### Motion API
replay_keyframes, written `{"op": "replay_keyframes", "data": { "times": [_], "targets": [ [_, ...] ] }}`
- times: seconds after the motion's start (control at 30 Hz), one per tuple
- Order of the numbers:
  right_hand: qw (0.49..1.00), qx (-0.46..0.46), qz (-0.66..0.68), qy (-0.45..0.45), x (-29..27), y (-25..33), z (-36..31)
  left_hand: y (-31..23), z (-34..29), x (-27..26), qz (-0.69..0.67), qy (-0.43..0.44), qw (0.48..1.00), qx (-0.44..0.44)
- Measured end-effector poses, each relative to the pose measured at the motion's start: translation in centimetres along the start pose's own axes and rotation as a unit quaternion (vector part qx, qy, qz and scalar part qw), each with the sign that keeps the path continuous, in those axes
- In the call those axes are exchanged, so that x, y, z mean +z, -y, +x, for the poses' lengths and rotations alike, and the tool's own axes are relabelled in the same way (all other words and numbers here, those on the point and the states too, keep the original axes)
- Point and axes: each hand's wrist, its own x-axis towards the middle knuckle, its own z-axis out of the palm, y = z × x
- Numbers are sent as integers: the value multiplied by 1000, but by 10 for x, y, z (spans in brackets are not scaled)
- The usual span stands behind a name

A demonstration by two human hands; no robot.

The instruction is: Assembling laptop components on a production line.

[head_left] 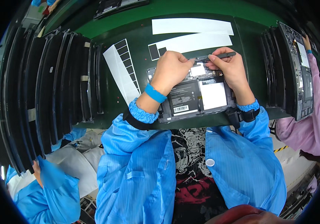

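Note:
An opened laptop base (201, 116) lies on the green bench in front of me, its insides facing up. It carries a black battery (184, 95) with a label, a white panel (213, 94) beside it, and a circuit board along the far edge. My left hand (172, 69) is closed over the far part of the base, fingertips at the board; whatever they pinch is too small to make out. Between the fingers of my right hand (227, 67) is a pair of dark tweezers (222, 55), pointing left toward the same board area. Their tips are partly hidden.
White strips (191, 26) lie beyond the base, and a sheet with black stickers (124, 61) to its left. Black laptop parts stand in a long row (48, 89) at left; more bases (296, 71) stand at right. Co-workers in blue (52, 190) and pink (309, 127) sleeves are on both sides.

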Motion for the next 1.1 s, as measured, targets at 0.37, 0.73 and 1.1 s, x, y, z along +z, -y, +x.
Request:
{"op": "replay_keyframes", "data": {
  "times": [0.37,0.73,1.1],
  "targets": [
    [999,-13,-31,-2,1,-5,2,-2,7,2,-59,27,998,-21],
    [997,-45,-54,32,3,-10,1,3,15,-10,66,45,997,-15],
    [993,-74,80,-53,-16,-6,-18,77,-117,-46,27,-247,955,163]
  ]
}}
